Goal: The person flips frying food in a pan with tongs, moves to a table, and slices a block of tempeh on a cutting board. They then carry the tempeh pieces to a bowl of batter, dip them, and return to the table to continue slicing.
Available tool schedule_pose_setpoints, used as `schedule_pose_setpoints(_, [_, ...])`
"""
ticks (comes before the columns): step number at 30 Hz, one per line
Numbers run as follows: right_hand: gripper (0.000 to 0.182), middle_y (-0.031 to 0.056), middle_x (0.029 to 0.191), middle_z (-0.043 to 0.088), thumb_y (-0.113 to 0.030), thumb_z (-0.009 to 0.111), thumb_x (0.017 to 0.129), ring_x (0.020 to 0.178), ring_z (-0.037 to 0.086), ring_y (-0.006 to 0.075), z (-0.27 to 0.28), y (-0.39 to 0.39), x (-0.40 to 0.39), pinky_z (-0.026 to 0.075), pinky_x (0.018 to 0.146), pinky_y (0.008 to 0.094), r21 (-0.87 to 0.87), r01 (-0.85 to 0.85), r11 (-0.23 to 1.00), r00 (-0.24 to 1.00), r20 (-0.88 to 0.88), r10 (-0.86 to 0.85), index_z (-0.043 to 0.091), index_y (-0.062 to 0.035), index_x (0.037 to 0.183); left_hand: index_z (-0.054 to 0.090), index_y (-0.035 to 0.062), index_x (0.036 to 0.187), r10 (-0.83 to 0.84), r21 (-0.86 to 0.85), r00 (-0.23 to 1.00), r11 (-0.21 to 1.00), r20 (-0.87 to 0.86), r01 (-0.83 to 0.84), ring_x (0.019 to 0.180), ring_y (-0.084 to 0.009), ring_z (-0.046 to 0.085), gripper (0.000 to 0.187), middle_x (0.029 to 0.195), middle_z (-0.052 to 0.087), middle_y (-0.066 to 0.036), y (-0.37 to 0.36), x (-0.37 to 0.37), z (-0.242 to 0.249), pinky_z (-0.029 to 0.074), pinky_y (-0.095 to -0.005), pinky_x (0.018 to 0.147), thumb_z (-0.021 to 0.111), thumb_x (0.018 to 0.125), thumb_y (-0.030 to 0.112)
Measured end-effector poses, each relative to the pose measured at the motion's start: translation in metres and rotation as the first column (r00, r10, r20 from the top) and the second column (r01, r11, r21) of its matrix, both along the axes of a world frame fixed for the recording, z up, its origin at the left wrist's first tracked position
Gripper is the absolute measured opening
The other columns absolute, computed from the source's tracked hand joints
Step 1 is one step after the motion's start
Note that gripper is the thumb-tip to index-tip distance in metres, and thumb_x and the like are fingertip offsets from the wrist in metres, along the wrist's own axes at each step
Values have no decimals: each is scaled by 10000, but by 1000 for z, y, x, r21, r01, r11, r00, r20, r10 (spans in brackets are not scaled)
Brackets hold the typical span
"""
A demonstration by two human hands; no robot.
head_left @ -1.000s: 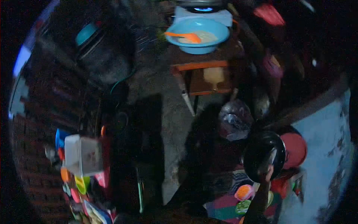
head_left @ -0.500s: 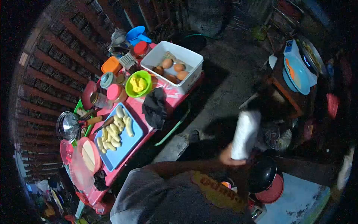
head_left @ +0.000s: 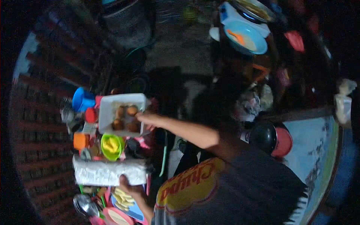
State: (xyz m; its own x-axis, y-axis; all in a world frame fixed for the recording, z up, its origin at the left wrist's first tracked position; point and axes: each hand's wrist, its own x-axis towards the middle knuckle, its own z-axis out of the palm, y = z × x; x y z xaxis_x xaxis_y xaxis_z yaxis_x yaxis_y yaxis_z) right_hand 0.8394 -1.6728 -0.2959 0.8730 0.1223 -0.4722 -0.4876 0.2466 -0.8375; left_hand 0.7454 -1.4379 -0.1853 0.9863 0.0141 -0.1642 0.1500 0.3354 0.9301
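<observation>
My left hand (head_left: 128, 184) grips a long white plastic-wrapped pack (head_left: 110, 172), held level above the table; print on it is too blurred to read. My right hand (head_left: 149, 120) is closed over the right rim of a white rectangular container (head_left: 105, 112), with fingertips on the inner side. Several brown eggs (head_left: 132, 110) lie in that container. Below it stands a green bowl (head_left: 119, 150) of yellow, butter-like stuff. Under the pack, partly hidden, peeled bananas (head_left: 123, 199) rest on a blue tray (head_left: 137, 211).
A blue dipper (head_left: 82, 99), a red-lidded jar (head_left: 90, 115) and an orange container (head_left: 80, 140) crowd the table's left side. At top right, a light-blue basin (head_left: 245, 39) sits by a lit stove (head_left: 245, 18). A black pan (head_left: 263, 138) is at right.
My view has swung to the right. My left hand has carried the white pack from the right side over to the table. My right hand has come to the container's rim.
</observation>
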Motion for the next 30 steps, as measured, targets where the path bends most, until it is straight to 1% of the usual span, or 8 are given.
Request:
schedule_pose_setpoints(7, [346,24,723,492,-430,399,833,604,441,112,-32,-11,-26,374,527,271,58,-15,998,1000,0,15,530,-111,856,484,22,1074,-9,-190,998,982,-68,-4,1010,-329,469,478,1112,482,-159,-33,12,34,396,-478,846,479,730,353])
schedule_pose_setpoints(8, [363,32,679,497,-443,394,839,565,450,115,-40,-17,-30,378,531,264,79,-63,995,996,-55,68,530,-108,810,487,19,1071,159,-27,985,987,-66,-161,1016,-321,465,473,1124,473,-161,-41,9,38,383,-479,857,476,734,350])
schedule_pose_setpoints(10, [382,39,621,510,-451,392,837,517,485,142,6,-52,-99,409,551,275,230,-20,973,916,394,-74,529,-95,836,477,5,1085,293,-32,946,954,-136,-300,1014,-314,466,495,1129,472,-164,-53,0,55,373,-470,866,478,731,351])
schedule_pose_setpoints(12, [377,65,772,553,-423,426,836,683,547,163,59,-108,-145,451,639,291,225,-170,959,960,259,109,520,-73,942,471,-3,1089,-155,-167,986,972,59,162,1016,-308,466,497,1126,472,-165,-53,-7,64,377,-457,865,480,733,344])
schedule_pose_setpoints(16, [367,68,816,542,-405,435,835,725,535,166,87,-156,-226,441,669,296,240,-87,967,975,219,34,507,-72,971,438,-23,1128,-203,-109,979,973,17,204,955,-292,508,541,1088,499,-165,-105,-31,105,424,-430,811,503,700,302])
schedule_pose_setpoints(21, [361,73,871,527,-382,448,833,777,520,171,102,-156,-283,428,707,301,239,126,963,990,27,-136,491,-70,1007,427,-14,1112,73,104,994,992,-79,-65,898,-278,523,524,1020,524,-148,-83,-8,105,442,-411,768,506,692,288])
schedule_pose_setpoints(26, [362,77,925,513,-360,460,830,830,505,175,89,-163,-304,416,745,306,245,420,874,907,-149,-394,476,-68,1044,452,-25,1037,-429,-200,835,903,-345,382,817,-266,542,499,932,534,-132,-82,5,112,455,-384,715,546,644,267])
schedule_pose_setpoints(30, [368,80,969,502,-342,470,829,872,493,178,27,-185,-302,406,776,310,255,599,759,801,-181,-571,463,-67,1073,467,-45,1036,-309,199,907,907,-286,372,867,-242,534,484,928,536,-117,-120,-23,65,416,-364,779,575,652,231])
